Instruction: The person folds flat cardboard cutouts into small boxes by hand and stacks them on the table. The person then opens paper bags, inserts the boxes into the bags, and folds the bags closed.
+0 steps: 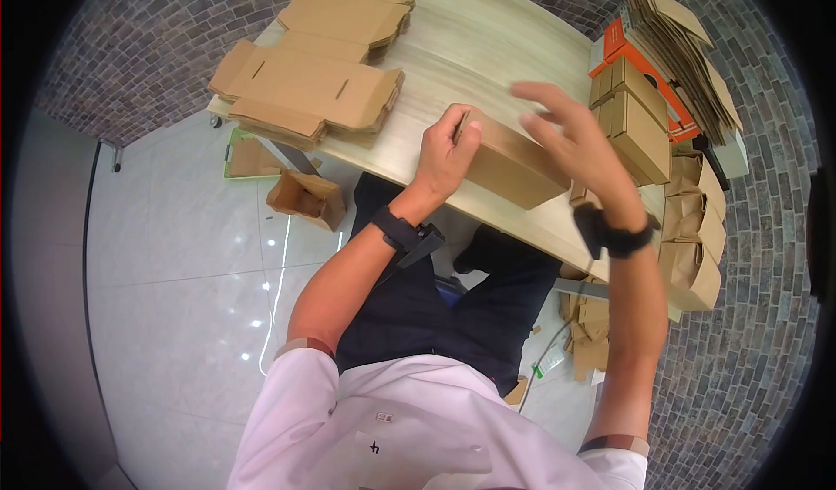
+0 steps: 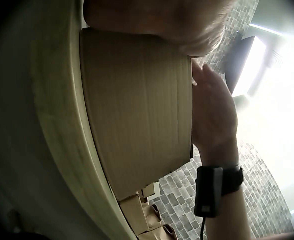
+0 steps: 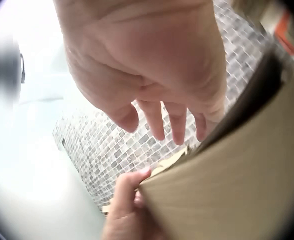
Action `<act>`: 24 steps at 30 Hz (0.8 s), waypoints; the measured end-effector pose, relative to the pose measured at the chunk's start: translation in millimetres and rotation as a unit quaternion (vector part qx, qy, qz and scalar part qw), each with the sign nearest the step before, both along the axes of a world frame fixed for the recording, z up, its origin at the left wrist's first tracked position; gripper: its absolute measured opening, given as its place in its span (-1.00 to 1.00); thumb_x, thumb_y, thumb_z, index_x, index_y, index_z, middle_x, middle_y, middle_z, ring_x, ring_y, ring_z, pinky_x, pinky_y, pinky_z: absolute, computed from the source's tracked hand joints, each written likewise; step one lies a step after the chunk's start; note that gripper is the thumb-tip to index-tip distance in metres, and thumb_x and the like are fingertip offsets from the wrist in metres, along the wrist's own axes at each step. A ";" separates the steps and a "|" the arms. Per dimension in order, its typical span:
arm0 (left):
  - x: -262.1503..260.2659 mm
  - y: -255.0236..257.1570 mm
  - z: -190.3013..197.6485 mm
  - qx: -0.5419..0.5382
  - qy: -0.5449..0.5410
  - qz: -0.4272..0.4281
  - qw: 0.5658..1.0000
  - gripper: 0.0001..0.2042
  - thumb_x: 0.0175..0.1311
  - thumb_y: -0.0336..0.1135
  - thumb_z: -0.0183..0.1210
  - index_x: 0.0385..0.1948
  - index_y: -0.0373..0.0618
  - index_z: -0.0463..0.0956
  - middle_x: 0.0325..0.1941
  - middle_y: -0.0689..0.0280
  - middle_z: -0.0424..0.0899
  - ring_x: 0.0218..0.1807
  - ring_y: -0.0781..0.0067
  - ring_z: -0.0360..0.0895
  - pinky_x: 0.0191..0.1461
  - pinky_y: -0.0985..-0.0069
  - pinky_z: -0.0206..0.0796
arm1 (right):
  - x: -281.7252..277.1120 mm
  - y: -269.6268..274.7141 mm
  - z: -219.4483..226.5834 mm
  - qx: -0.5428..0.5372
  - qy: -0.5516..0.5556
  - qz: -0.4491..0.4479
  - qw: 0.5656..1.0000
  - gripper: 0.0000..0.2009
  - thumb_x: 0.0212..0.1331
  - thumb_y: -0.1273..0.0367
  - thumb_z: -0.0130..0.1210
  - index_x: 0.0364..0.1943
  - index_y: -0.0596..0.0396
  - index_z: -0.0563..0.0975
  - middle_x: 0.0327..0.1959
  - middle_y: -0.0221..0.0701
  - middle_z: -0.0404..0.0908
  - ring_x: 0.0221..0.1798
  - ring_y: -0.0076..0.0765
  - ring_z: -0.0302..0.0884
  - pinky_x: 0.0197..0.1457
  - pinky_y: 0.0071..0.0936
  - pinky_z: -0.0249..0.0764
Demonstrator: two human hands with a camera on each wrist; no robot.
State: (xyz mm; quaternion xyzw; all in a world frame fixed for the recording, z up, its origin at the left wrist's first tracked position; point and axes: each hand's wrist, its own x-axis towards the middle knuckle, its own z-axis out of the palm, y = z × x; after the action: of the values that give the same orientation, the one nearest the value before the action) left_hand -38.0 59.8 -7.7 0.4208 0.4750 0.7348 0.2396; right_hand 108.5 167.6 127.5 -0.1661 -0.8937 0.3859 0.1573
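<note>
A brown cardboard box point(image 1: 514, 163) stands on the table near its front edge. My left hand point(image 1: 448, 155) grips the box's left end, thumb on the top edge and fingers round the far side. Over the right part of the box hovers my right hand point(image 1: 575, 146), its fingers extended and holding nothing. In the right wrist view, the palm and spread fingers of that right hand point(image 3: 147, 60) show above the box point(image 3: 242, 170). The left wrist view shows the broad side of the box point(image 2: 137, 100) close up.
Flat cardboard blanks point(image 1: 305, 89) lie stacked at the table's left. At the right stand folded boxes point(image 1: 631, 128), an orange box point(image 1: 620, 41) with flattened cardboard leaning by it, and a row of brown paper bags point(image 1: 692, 237). An open paper bag point(image 1: 306, 201) sits on the floor.
</note>
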 end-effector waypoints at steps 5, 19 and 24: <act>-1.6 -4.1 -11.8 -0.041 0.012 -0.017 0.999 -0.63 0.45 -0.07 0.06 -0.10 -0.28 0.48 -0.26 0.14 0.58 -0.18 0.39 0.45 -0.05 0.41 0.34 | 49.1 -21.9 20.7 0.139 -0.243 -0.118 0.953 -0.65 0.28 0.25 0.20 0.00 0.25 0.65 -0.21 -0.06 0.73 -0.23 0.00 0.72 -0.08 -0.25 0.59; -16.6 -67.4 13.1 -0.091 0.367 -0.156 0.912 -0.26 -0.16 -0.16 0.49 0.20 -0.12 0.45 0.44 0.03 0.33 0.38 -0.08 0.39 0.40 0.15 0.32 | 92.5 -48.1 -33.5 0.043 -0.154 -0.013 0.987 -0.35 -0.14 0.29 0.52 0.02 0.15 0.34 -0.01 -0.02 0.50 -0.11 0.18 0.60 -0.08 -0.10 0.52; -13.8 -73.3 9.4 -0.055 0.471 -0.129 0.871 -0.16 -0.30 -0.24 0.56 0.25 -0.10 0.47 0.44 -0.03 0.34 0.38 -0.15 0.38 0.38 0.09 0.36 | 97.4 -56.8 -45.6 0.133 -0.155 0.005 0.979 -0.36 -0.21 0.38 0.43 0.01 0.10 0.31 0.10 -0.04 0.39 -0.10 0.25 0.56 -0.06 -0.05 0.53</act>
State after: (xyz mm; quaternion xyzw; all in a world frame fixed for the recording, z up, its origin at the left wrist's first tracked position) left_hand -51.8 -13.5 1.6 0.7607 0.5125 0.3847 0.1031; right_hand 205.9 110.8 82.0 -0.1973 -0.9513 0.2343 0.0351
